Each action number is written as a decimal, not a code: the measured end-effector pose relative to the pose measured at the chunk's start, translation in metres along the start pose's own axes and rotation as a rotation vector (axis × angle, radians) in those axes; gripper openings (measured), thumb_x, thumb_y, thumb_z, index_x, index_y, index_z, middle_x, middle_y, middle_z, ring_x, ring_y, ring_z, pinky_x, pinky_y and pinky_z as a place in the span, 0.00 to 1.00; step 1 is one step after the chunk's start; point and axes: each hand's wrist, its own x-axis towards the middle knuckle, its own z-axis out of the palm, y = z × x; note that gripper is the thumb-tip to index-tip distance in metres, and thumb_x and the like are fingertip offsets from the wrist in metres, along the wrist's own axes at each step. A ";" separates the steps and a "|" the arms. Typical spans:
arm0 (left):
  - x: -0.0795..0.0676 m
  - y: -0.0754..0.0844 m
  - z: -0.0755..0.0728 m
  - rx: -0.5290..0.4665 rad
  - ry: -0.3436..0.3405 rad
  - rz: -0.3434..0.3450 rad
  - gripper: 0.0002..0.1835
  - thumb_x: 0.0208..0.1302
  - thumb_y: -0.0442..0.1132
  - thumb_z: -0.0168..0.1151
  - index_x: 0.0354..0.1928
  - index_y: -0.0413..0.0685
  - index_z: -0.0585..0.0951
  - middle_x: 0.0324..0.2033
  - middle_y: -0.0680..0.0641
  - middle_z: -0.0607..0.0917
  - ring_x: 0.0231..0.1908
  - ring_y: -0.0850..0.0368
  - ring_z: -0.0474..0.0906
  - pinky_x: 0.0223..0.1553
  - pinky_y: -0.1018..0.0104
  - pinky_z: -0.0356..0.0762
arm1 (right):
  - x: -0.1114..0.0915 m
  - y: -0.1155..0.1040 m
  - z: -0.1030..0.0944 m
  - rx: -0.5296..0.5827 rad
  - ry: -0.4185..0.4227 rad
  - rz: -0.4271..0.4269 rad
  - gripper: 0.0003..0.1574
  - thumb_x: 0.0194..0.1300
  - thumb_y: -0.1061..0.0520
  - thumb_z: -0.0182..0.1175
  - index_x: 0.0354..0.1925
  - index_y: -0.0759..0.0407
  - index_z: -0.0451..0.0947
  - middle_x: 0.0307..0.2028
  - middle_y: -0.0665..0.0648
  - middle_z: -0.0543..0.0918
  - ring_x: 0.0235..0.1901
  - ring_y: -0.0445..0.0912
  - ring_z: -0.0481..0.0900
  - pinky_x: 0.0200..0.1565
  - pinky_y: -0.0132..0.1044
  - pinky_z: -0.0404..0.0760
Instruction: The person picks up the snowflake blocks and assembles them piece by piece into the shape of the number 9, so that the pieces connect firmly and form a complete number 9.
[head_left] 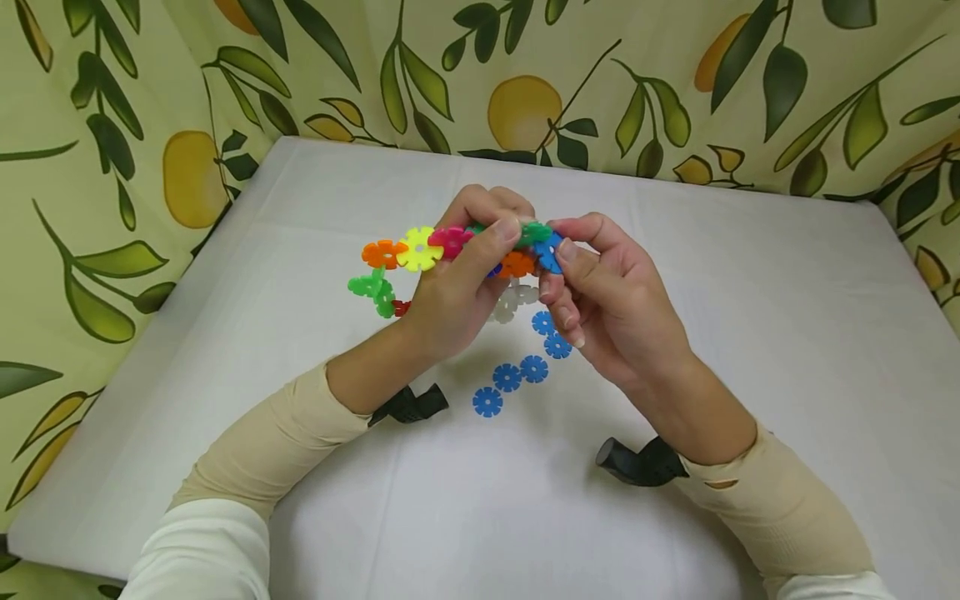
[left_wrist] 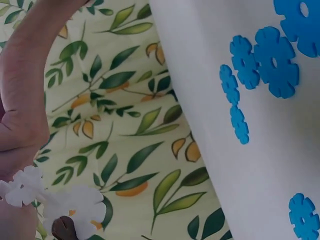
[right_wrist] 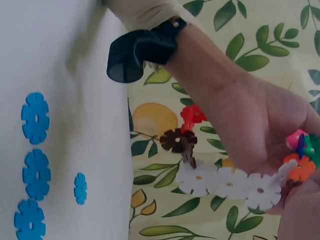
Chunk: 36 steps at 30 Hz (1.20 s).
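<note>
My left hand (head_left: 465, 283) grips a chain of colourful flower-shaped plastic discs, its thumb pressed on a green disc (head_left: 535, 233). Between the thumb and finger of my right hand (head_left: 630, 312) is a blue disc (head_left: 548, 252), which touches that green one. From the left hand hang a yellow disc (head_left: 419, 248), an orange disc (head_left: 383, 253) and light green discs (head_left: 366, 284). In the right wrist view, white discs (right_wrist: 229, 183), a brown disc (right_wrist: 176, 140) and a red disc (right_wrist: 192, 116) hang in the same chain. The fingers hide part of it.
Several loose blue discs (head_left: 507, 377) lie on the white table (head_left: 787, 375) below the hands. A black wrist-worn device (head_left: 641, 461) sits at the right wrist, another (head_left: 411, 405) at the left. Behind the table hangs a leaf-patterned cloth (head_left: 525, 108).
</note>
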 end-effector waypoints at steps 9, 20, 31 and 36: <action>0.000 0.006 0.006 -0.118 -0.045 -0.054 0.16 0.65 0.27 0.35 0.36 0.50 0.74 0.35 0.48 0.76 0.40 0.56 0.72 0.37 0.70 0.77 | 0.000 -0.007 -0.003 -0.049 -0.135 -0.062 0.11 0.74 0.61 0.58 0.51 0.65 0.69 0.26 0.59 0.84 0.17 0.44 0.80 0.21 0.28 0.78; 0.001 0.010 0.008 -0.117 0.121 -0.282 0.11 0.79 0.38 0.35 0.42 0.52 0.70 0.38 0.50 0.73 0.42 0.56 0.72 0.45 0.67 0.74 | 0.004 -0.015 -0.004 -0.166 -0.053 -0.083 0.09 0.77 0.62 0.53 0.51 0.65 0.70 0.25 0.58 0.81 0.16 0.45 0.75 0.21 0.31 0.78; 0.011 0.014 0.007 -0.248 0.565 -0.420 0.18 0.77 0.59 0.43 0.54 0.54 0.62 0.55 0.46 0.70 0.63 0.55 0.67 0.64 0.64 0.67 | 0.017 -0.003 -0.014 -0.689 -0.029 -0.130 0.23 0.64 0.71 0.61 0.56 0.64 0.71 0.47 0.62 0.79 0.46 0.55 0.77 0.46 0.38 0.81; 0.011 0.011 0.003 -0.278 0.518 -0.398 0.17 0.77 0.59 0.42 0.49 0.54 0.67 0.45 0.49 0.74 0.55 0.56 0.70 0.63 0.62 0.65 | 0.018 0.003 -0.015 -0.934 -0.122 -0.111 0.36 0.59 0.69 0.70 0.62 0.64 0.65 0.45 0.56 0.83 0.43 0.50 0.82 0.49 0.39 0.81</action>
